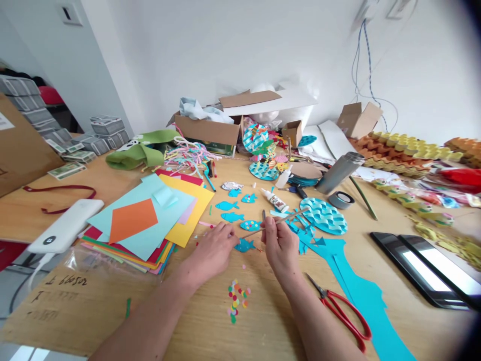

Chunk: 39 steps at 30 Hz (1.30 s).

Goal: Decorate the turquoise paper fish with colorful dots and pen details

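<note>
The right hand (280,246) pinches a thin stick (252,233), its lower end over a blue paper fish (245,245) on the bench (188,316). The left hand (215,251) bends its fingers at the fish's left end; whether they grip it, I cannot tell.

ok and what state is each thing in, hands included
right hand: closed on a thin stick
left hand: fingertips by a blue fish, grip unclear
red-handled scissors: lying flat, not held
labelled white bottle: on its side
cardboard box: open, filled
white device: cable plugged in
coloured sheets: loosely stacked
paper dots: loose, scattered
blue sheet: cut, edges uneven
</note>
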### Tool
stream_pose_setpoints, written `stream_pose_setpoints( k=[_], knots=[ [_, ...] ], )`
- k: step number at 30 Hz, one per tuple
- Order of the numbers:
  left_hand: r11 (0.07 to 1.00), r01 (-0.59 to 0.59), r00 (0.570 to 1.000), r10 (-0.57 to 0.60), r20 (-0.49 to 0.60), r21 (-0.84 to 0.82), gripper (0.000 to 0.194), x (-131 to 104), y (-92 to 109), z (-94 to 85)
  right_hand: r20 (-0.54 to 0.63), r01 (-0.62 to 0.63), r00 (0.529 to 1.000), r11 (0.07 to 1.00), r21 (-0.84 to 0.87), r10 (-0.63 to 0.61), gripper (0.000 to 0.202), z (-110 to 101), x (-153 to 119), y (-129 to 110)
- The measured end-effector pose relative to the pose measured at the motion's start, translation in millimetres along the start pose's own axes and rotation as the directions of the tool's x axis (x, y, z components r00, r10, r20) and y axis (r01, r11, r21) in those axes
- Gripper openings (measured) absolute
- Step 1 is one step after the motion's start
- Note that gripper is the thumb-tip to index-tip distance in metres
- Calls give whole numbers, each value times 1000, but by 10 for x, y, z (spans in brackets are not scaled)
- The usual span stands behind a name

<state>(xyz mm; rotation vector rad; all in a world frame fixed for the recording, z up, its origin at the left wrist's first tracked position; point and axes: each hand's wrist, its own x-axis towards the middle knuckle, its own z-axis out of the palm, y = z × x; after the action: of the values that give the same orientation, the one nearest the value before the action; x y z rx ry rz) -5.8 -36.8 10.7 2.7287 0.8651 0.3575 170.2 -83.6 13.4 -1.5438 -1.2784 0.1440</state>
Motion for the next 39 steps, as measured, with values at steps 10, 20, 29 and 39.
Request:
stream_pose_setpoints(
  k=[10, 20, 29, 39],
  knots=[
    [979, 31, 984, -66, -168, -201, 42, 8, -112, -35, -123, -3, 992, 997, 78, 13, 47, -72, -57, -54],
    [854, 87, 638, -443, -629, -513, 13, 25, -318, -163, 115, -27, 993, 955, 296, -8, 36, 45, -195, -192],
    [748, -107, 465, -544, -698, -654, 19, 29, -355, -246, 232, -10, 972, 972, 236, -47, 26, 128, -297, -123],
    [799, -68, 427, -518, -741, -598, 40, -15, -285, -355, 321, 75, 937, 976, 206, -140, 22, 139, -353, -207]
  ],
)
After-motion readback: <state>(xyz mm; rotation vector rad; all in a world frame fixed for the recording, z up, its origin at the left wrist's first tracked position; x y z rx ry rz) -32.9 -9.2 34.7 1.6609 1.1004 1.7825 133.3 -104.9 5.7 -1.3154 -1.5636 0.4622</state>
